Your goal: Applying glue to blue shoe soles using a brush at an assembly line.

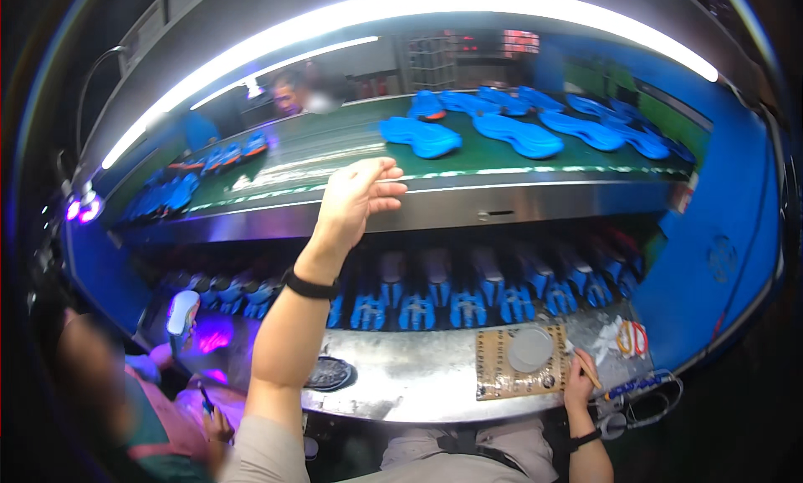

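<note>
My left hand (361,197) is raised in front of the green conveyor belt (309,148), its fingers partly bent and apart with nothing between them. Nearest to it lies a blue shoe sole (422,138), just beyond the fingertips to the right. Lower right, my right hand (577,385) grips a brush (589,369) by its wooden handle. The brush's pale head is close to the rim of a round whitish dish (530,349). That dish rests on a piece of brown printed cardboard (493,378) on the metal bench (410,366).
More blue soles (519,137) lie along the belt's right part. Several blue shoe parts (468,310) stand in a row beneath the belt. A dark sole-shaped piece (330,373) is on the bench. Left sits a co-worker (167,416); cables (661,391) hang at the right.
</note>
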{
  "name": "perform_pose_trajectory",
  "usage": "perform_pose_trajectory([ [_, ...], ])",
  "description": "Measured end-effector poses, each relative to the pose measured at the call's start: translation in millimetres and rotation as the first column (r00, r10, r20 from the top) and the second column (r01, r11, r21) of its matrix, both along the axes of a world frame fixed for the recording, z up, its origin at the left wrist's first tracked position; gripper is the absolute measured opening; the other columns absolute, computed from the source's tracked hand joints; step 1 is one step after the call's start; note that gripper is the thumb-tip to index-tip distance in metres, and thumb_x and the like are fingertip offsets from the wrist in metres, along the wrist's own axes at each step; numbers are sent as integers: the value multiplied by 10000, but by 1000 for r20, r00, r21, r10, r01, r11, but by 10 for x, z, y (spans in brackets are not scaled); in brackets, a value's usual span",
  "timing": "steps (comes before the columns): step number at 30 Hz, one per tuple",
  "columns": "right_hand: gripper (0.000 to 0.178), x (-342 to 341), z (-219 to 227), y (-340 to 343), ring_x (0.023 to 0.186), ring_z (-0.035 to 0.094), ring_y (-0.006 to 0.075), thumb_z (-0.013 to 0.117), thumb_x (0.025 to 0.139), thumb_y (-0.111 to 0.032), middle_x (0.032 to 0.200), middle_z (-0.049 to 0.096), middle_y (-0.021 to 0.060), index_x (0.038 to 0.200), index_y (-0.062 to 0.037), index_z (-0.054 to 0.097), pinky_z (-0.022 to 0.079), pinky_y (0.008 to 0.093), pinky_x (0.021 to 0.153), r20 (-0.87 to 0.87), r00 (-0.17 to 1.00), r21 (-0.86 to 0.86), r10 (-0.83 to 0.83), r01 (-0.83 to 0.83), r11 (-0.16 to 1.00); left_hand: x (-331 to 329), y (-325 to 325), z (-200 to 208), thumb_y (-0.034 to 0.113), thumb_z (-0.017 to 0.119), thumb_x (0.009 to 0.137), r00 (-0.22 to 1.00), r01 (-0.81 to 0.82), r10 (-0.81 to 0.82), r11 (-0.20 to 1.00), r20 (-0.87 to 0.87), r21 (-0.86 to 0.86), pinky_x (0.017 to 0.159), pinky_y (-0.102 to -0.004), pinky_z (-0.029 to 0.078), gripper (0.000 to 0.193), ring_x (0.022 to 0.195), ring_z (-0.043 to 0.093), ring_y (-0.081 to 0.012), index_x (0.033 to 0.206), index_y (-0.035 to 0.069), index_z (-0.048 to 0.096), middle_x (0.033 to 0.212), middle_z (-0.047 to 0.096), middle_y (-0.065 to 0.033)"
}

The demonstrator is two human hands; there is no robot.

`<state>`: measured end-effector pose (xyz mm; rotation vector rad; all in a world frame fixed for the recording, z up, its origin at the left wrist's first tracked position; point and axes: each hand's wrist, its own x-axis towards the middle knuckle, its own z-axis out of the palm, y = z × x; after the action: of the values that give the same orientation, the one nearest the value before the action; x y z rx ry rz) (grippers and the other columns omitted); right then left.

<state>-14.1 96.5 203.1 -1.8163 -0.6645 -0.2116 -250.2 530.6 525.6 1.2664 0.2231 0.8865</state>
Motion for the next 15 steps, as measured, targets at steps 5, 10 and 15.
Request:
perform_pose_trajectory([
  [5, 230, 29, -99, 20, 1011, 636, 311, 556, 960, -58, 1080, 674, 171, 1140, 38, 662, 492, 402, 914, -27, 1000, -16, -9, 9, 1000, -491, 1052, 314, 339, 668, 935, 493, -270, 644, 752, -585, 602, 744, -380, 606, 506, 952, 713, -227, 1214, -83, 643, 1093, 698, -212],
  [10, 243, 21, -57, 13, 1095, 598, 258, 540, 1019, -119, 1149, 643, 127, 1181, 36, 634, 447, 371, 999, -78, 997, -126, -13, 4, 992, -1039, 2365, 269, 306, 685, 847, -105, 301, 950, 311, -293, 901, 916, -423, 563, 433, 1030, 710, -372, 1079, -57, 732, 1126, 684, -322],
  [15, 213, -14, 85, 145, 968, 649, 284, 606, 946, -79, 1033, 679, 153, 1106, 42, 678, 515, 378, 872, -48, 998, -98, -47, 42, 994, -1557, 3288, 66, 200, 497, 978, -319, 539, 930, 337, -183, 772, 972, -505, 525, 341, 1190, 631, -383, 1196, 9, 676, 1267, 653, -244],
])
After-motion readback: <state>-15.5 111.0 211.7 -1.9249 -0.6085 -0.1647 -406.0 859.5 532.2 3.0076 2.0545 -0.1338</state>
